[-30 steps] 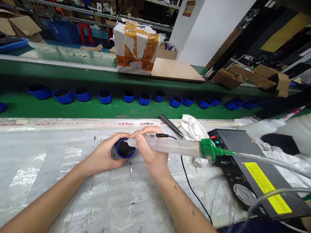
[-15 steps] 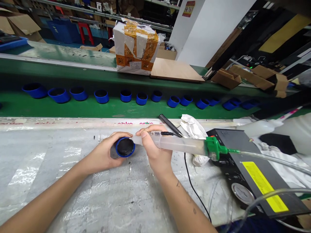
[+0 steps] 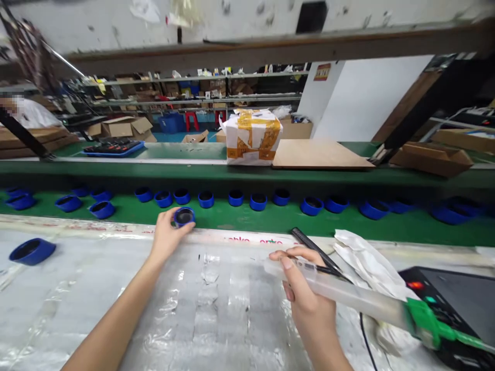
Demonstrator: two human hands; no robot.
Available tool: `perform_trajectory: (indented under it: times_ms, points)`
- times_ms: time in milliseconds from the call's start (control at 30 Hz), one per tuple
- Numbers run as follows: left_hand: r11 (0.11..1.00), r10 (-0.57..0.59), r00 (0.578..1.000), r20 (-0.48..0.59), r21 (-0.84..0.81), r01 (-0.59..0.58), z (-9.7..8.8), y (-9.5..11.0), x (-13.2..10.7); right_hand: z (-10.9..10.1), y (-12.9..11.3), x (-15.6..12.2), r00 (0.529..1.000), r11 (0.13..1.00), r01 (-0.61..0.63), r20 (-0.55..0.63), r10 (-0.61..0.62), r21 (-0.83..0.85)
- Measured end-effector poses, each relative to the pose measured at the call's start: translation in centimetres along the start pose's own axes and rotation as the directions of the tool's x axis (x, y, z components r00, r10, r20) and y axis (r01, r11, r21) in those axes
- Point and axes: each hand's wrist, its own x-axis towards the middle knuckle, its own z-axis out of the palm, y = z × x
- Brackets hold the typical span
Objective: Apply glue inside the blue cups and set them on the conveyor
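Note:
My left hand point(image 3: 169, 232) reaches to the near edge of the green belt, its fingers closed around a blue cup-shaped part point(image 3: 184, 217) with a dark inside. On the right, over the plastic-covered bench, my right hand point(image 3: 309, 288) grips a translucent dispensing syringe point(image 3: 359, 301). Its tip points left, and a green cap point(image 3: 423, 319) with a hose closes its far end. A row of similar blue cups point(image 3: 258, 201) stands along the green belt point(image 3: 232, 220). One more blue cup point(image 3: 32, 251) sits on the bench at the left.
A black-handled tool point(image 3: 311, 245) and crumpled white tissue point(image 3: 363, 260) lie beyond my right hand. A black dispenser box point(image 3: 456, 283) with a red light stands at the right. A taped carton point(image 3: 253, 136) and a wooden board point(image 3: 320, 153) rest on the ledge behind the belt.
My left hand has carried the blue cup away from the syringe tip, forward to the belt. My right hand still holds the syringe. The camera view has tilted up and shifted left.

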Motion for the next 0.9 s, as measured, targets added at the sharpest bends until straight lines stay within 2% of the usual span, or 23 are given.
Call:
perform_trajectory:
  times_ms: [67,133,200,400,533,633,733,767,800,833,900]
  points:
    - [0.997,-0.052,0.994,-0.1,0.052,0.057,-1.5,-2.1,2.9,0.0,-0.1,0.0,1.0,1.0,-0.003,-0.016,0.003,-0.007]
    - [0.993,-0.073,0.989,-0.131,0.077,0.084,-2.6,-3.4,4.7,0.0,-0.2,-0.1,0.999,1.0,0.013,-0.031,-0.014,-0.025]
    - [0.993,-0.066,0.99,-0.127,0.092,0.078,-3.0,-3.8,5.6,0.0,-0.2,-0.2,0.998,0.999,0.038,-0.047,-0.04,-0.038]
    - [0.991,0.061,0.997,-0.044,0.122,-0.056,-2.4,-2.3,7.1,-0.1,0.2,0.1,0.995,0.997,0.076,-0.066,-0.078,-0.034]
    - [0.983,0.141,0.987,-0.082,0.133,-0.129,-2.9,0.0,7.2,-0.1,0.2,0.1,0.994,0.996,0.078,-0.068,-0.08,-0.036]
    - [0.969,0.223,0.971,-0.08,0.126,-0.212,-2.2,2.5,5.1,0.0,0.2,0.0,0.992,0.994,0.101,-0.073,-0.103,-0.034]
    - [0.948,0.311,0.949,0.054,0.058,-0.314,0.5,5.2,0.7,-0.2,0.4,-0.1,0.99,0.993,0.119,-0.067,-0.12,-0.021]
    - [0.935,0.352,0.925,0.141,0.003,-0.356,1.7,6.0,-1.0,-0.3,0.4,-0.1,0.991,0.992,0.122,-0.059,-0.123,-0.017]
    - [0.912,0.411,0.868,0.279,-0.109,-0.396,2.8,6.6,-2.8,-0.4,0.5,-0.1,0.991,0.992,0.128,-0.044,-0.128,-0.012]
    - [0.897,0.442,0.817,0.37,-0.206,-0.392,3.8,7.2,-4.4,-0.5,0.5,-0.1,0.991,0.991,0.132,-0.021,-0.132,-0.009]
    - [0.883,0.457,0.764,0.456,-0.338,-0.326,5.2,7.9,-7.1,-0.6,0.5,0.0,0.988,0.989,0.148,0.055,-0.147,-0.005]
